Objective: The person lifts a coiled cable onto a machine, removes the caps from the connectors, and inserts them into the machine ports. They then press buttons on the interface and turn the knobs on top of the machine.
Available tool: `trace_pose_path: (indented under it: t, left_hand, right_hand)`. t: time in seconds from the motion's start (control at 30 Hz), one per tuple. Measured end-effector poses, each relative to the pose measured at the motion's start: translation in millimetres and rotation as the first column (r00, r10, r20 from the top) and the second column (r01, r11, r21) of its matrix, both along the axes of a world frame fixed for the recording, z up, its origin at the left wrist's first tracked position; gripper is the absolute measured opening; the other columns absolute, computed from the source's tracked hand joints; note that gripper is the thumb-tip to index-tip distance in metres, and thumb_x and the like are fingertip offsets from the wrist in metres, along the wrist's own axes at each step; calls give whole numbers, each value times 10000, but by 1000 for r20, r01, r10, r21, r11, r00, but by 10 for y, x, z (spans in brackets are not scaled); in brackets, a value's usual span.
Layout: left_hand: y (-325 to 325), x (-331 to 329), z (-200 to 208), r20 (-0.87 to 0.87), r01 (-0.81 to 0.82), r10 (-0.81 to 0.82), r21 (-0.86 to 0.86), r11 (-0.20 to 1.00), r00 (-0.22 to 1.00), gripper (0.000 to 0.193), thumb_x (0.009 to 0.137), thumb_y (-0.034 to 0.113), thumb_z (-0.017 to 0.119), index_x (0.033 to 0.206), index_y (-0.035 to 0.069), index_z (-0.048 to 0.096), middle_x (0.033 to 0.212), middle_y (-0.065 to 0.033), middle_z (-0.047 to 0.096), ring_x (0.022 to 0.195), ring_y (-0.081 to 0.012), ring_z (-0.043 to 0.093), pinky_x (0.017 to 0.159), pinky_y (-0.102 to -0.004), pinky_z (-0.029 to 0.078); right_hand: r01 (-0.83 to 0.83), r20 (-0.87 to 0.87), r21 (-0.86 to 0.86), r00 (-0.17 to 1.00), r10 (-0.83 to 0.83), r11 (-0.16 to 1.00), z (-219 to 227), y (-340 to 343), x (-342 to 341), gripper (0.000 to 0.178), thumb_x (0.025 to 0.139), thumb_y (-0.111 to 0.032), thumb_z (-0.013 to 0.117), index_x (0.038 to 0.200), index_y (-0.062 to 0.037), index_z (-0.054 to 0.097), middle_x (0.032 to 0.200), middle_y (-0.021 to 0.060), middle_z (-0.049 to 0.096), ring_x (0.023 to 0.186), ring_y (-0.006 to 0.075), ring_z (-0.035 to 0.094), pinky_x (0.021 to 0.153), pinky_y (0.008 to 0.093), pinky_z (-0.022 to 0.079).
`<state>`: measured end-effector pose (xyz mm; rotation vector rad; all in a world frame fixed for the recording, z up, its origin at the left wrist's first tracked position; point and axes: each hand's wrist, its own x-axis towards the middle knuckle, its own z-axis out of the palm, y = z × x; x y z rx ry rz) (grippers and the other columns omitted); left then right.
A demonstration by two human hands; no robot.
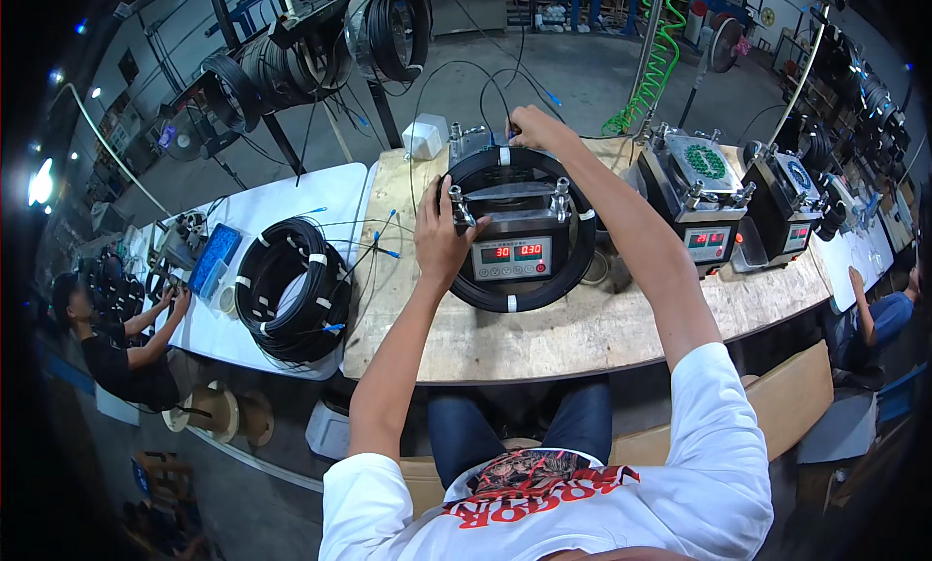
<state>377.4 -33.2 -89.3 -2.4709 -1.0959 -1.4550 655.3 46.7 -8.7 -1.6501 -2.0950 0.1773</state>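
A coil of black cable [512,301], bound with white ties, lies around a bench-top machine [512,260] with a lit red digit display. My left hand [442,239] grips the coil's left side, its thumb reaching across toward a metal knob on the machine. At the machine's far side, my right hand [536,129] is closed in a pinch. What it pinches is too small to make out, next to thin black cable ends. One loose end with a blue connector [553,99] sticks up beyond it. The machine's top is partly hidden by the coil.
More cable coils [291,289] stand on the white table at left, near a blue tray [216,255]. Two similar machines [694,197] sit to the right. A white block [424,137] is at the wooden bench's back. Co-workers [126,338] sit at both sides.
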Motion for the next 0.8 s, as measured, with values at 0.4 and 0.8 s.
trace_pose_path:
  t: [0.4, 0.8]
  left_hand:
    - [16, -4, -5, 27, 44, -44, -3, 999, 999, 903, 722, 412, 829, 1428, 28, 417, 1399, -206, 479, 1273, -386, 486, 1046, -448, 426]
    - [562, -60, 672, 117, 439, -424, -184, 879, 898, 506, 821, -83, 527, 1324, -27, 521, 1248, -241, 604, 1174, -382, 589, 988, -382, 461]
  right_hand:
    - [107, -88, 58, 991, -101, 993, 107, -164, -169, 210, 800, -112, 693, 973, -12, 626, 916, 223, 683, 935, 404, 656, 788, 463, 519]
    - [413, -569, 303, 801, -185, 859, -184, -459, -274, 182, 840, -77, 628, 982, 34, 642, 897, 232, 690, 897, 408, 654, 802, 455, 505]
